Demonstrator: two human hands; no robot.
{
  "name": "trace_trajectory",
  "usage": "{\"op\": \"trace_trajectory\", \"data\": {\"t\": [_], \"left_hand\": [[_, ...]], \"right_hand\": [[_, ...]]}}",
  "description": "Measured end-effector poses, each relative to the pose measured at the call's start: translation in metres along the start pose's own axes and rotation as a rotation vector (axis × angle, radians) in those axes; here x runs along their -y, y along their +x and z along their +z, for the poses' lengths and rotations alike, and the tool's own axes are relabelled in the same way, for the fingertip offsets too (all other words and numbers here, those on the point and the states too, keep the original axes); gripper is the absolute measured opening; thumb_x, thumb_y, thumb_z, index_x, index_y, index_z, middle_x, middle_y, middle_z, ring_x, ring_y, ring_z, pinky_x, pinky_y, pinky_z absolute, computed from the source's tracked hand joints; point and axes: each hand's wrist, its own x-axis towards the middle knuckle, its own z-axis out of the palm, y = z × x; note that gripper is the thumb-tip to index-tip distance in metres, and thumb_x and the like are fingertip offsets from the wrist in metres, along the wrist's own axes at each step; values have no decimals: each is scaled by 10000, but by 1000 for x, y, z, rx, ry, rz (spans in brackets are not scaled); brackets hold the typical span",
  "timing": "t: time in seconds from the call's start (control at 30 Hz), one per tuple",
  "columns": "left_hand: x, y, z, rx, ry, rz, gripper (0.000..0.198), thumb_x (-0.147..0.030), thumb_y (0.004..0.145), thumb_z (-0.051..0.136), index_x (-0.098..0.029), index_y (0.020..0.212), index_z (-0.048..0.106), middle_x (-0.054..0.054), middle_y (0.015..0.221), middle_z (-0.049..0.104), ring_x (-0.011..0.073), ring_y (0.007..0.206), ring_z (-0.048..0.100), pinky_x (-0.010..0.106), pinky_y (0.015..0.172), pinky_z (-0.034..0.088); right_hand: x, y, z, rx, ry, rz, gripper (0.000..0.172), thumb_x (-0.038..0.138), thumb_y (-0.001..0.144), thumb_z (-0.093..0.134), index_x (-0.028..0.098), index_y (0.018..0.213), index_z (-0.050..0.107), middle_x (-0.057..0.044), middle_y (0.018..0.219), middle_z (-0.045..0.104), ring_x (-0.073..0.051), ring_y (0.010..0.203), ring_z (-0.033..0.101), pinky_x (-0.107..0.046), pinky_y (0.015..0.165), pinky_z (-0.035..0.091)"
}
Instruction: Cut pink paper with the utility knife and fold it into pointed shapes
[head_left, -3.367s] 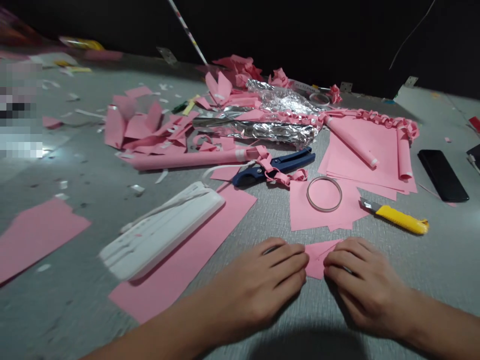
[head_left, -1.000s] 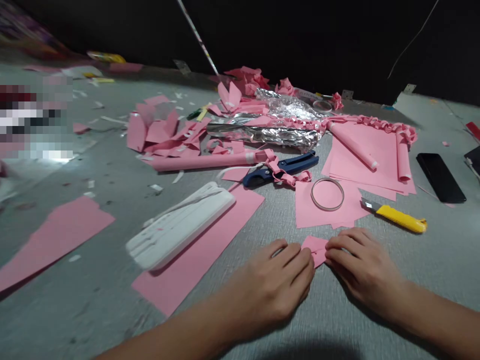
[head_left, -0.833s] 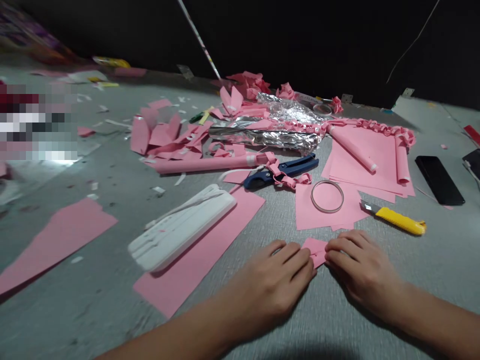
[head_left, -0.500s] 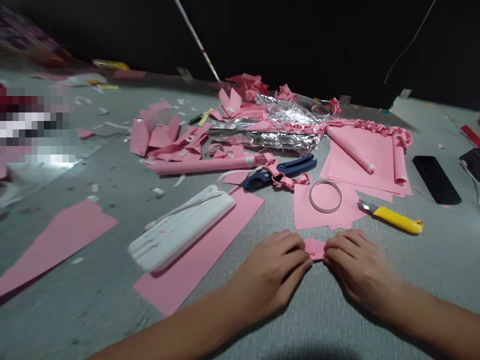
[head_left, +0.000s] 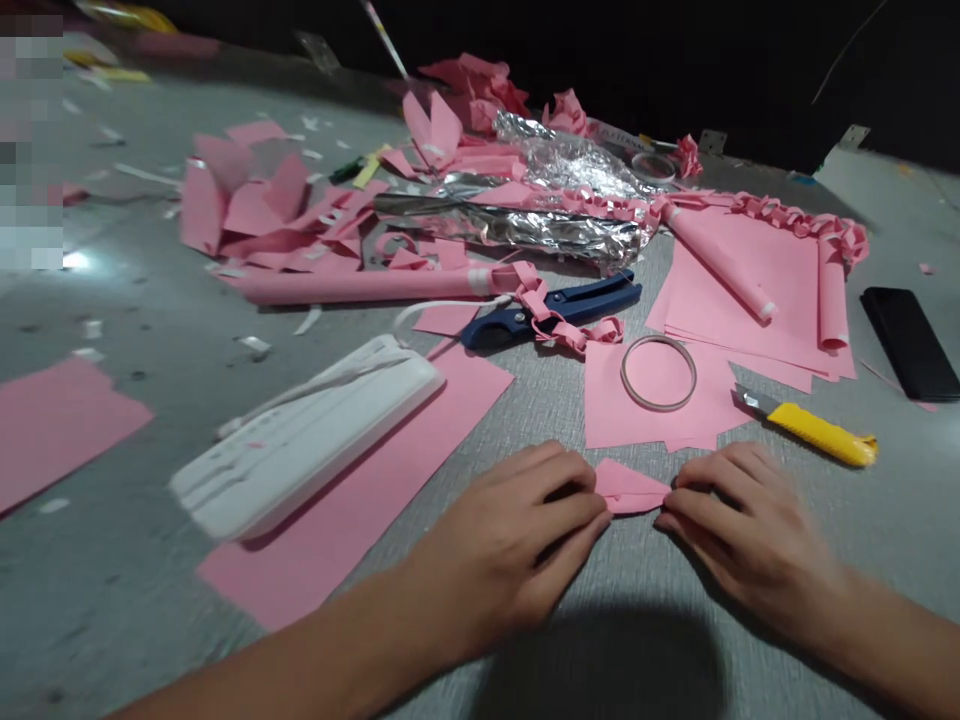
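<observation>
And here my left hand (head_left: 525,525) pinches one end, my right hand (head_left: 754,520) the other, the small pink paper (head_left: 628,485) gripped between them, creased across. Looks like a folding step; next, I'd judge, calls for even fingertip pressure along that crease.

Dim light is falling unevenly over the grey table (head_left: 135,560).
A soft shadow (head_left: 600,665) is spreading at bottom centre, while crumpled foil (head_left: 555,232) is throwing back bright glints and a white glare (head_left: 76,262) is shining at left (beside a pixelated patch (head_left: 30,140)). The far wall (head_left: 675,60) is sinking into near-black; the left edge is blurring and stretching, while the small pink paper (head_left: 628,487) is showing more crisply.
</observation>
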Motion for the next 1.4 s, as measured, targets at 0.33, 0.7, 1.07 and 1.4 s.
{"op": "trace_trajectory", "data": {"t": [0.33, 0.7, 1.07, 1.4], "left_hand": [[-4, 2, 1, -14, 70, 0, 237, -86, 1101, 574, -158, 943, 734, 47, 923, 704, 183, 831, 625, 327, 752, 501], [-5, 4, 0, 8, 105, -7, 241, -99, 1101, 580, -159, 939, 748, 44, 909, 711, 178, 811, 631, 321, 740, 513], [-3, 4, -1, 1, 2, -53, 204, -139, 1099, 639, -191, 961, 781, 29, 936, 716, 175, 848, 638, 311, 764, 499], [-3, -5, 1, 26, -10, -139, 259, -156, 1114, 502, -230, 971, 705, 28, 965, 691, 207, 848, 588, 370, 743, 418]], "right_hand": [[5, -1, 6, 99, -83, 9, 225, 104, 1136, 513, 176, 1027, 697, -65, 1013, 727, -233, 870, 540, -405, 791, 372], [8, 1, 9, 118, -83, 53, 212, 75, 1103, 534, 186, 1032, 700, -63, 1030, 741, -241, 896, 564, -418, 810, 387], [11, 5, 2, 21, 160, 146, 145, 77, 1072, 595, 176, 1019, 687, -61, 1005, 729, -226, 920, 616, -417, 840, 453], [9, 3, -2, 60, 138, 173, 205, 147, 1131, 589, 201, 953, 676, -44, 963, 729, -199, 853, 606, -388, 788, 466]]}}
